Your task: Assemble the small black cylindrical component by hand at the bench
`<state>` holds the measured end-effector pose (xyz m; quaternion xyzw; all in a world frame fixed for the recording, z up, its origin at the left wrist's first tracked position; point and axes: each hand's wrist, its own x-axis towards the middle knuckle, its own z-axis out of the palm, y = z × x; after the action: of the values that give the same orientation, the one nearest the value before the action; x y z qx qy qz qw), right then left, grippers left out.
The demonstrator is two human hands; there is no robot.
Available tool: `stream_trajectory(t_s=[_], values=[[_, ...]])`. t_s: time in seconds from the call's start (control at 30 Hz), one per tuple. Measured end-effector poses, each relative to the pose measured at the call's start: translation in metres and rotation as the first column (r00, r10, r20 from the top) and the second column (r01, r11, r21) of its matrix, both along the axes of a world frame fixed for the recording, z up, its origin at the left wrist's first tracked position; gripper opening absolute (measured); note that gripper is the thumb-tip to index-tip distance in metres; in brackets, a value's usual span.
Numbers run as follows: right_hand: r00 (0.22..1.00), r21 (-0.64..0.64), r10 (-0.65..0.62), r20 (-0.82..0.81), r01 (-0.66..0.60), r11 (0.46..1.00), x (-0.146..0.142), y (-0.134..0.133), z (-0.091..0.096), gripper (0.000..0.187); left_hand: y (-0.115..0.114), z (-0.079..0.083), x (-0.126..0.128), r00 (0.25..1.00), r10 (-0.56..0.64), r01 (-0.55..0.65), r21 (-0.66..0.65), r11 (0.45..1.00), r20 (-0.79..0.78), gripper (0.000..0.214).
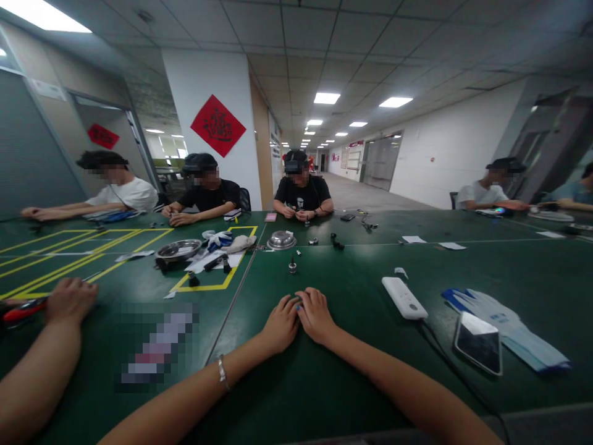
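My left hand (281,322) and my right hand (315,314) rest together on the green table (352,290), knuckles up and fingers curled under. Between the fingertips of the two hands a small dark and bluish object shows; I cannot make out what it is. My left wrist wears a thin silver bracelet (222,372). A small metal and black part (292,266) stands on the table just beyond my hands.
To my right lie a white power bank (404,298) with a black cable, a phone (479,341) and blue-white gloves (509,327). A co-worker's hand (69,300) rests at left. Metal bowls (180,249) and small parts lie farther back; several people sit around the table.
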<state>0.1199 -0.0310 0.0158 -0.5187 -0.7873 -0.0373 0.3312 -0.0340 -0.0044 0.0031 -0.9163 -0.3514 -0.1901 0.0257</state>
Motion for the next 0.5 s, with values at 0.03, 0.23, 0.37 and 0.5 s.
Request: stream_trajectory(t_s=[0.03,0.23,0.37,0.5], values=[[1.0,-0.005,-0.012,0.013,0.012,1.0,0.0,-0.001,0.001,0.032,0.001,0.002,-0.002,1.0,0.01,-0.01,0.002,1.0,-0.002,0.033],[0.995,-0.023,-0.073,0.063,0.075,0.997,-0.001,-0.003,0.0,0.031,-0.002,0.007,-0.01,0.995,0.1,-0.099,-0.074,0.992,0.012,0.042],[0.995,-0.071,-0.058,0.077,0.064,0.995,0.002,-0.002,-0.004,0.031,-0.003,0.003,-0.011,0.975,0.214,-0.207,-0.102,0.973,0.063,0.05],[0.997,-0.15,-0.005,0.078,0.017,0.989,0.009,-0.001,-0.007,0.033,0.005,0.0,-0.023,0.966,0.238,-0.227,-0.11,0.968,0.1,0.048]])
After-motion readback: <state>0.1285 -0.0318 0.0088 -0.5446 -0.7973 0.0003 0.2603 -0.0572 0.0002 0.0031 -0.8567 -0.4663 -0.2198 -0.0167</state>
